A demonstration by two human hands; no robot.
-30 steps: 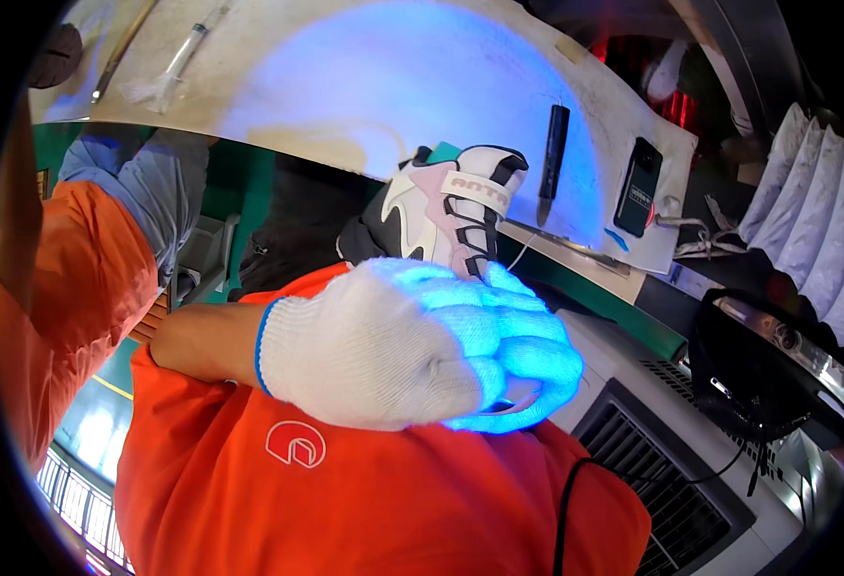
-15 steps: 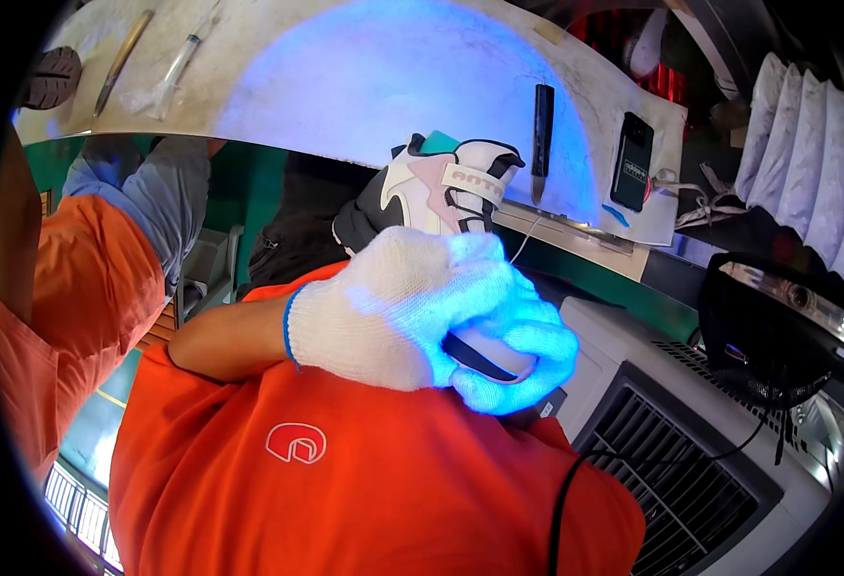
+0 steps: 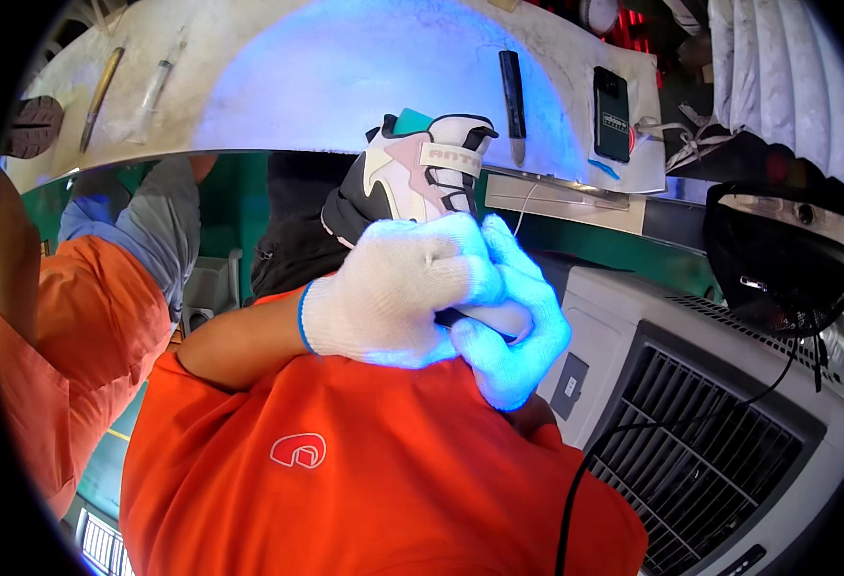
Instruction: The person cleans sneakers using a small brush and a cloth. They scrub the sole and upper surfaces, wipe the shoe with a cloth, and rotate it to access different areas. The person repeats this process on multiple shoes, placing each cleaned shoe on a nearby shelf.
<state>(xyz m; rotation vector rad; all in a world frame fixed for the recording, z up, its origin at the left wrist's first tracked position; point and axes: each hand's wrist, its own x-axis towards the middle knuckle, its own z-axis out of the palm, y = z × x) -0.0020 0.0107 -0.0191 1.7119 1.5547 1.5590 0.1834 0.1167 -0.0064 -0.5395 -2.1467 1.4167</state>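
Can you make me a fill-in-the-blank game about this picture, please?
1. At the shoe, the left hand and right hand both wear white ____.
2. The coloured light shining on the table is ____.
3. On the table, the dark phone lies to the ____ of the black-handled tool.

Missing words: gloves; blue; right.
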